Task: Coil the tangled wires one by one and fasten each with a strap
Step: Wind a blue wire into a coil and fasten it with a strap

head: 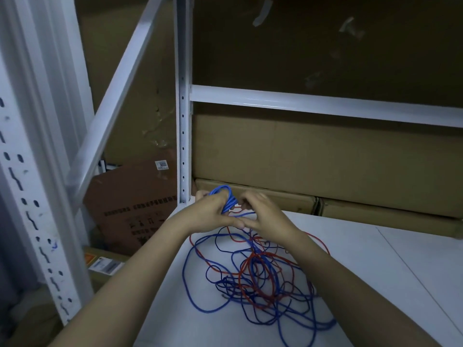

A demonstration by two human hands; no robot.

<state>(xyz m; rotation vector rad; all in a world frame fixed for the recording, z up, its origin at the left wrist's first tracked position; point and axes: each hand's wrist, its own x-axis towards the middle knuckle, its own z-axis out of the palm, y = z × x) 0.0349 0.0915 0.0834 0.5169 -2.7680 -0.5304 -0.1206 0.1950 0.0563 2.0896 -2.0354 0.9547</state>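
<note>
White surface (363,259) carrying the tangle of blue and red wires (255,279), which lies just below and nearer the person than both hands. Left hand (210,214) grips a small blue coil (225,196) held upright; right hand (260,214), thumb touching the left, pinches the blue strand trailing down into the tangle

Person: two forearms were in view, bare from elbow to wrist. Left hand (213,212) and right hand (260,216) were ungloved. No sleeve reached the forearms.

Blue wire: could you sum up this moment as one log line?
step: coiling | left hand: holds blue coil | right hand: guides blue wire | tangle: blue and red, on white table | strap: unseen
</note>
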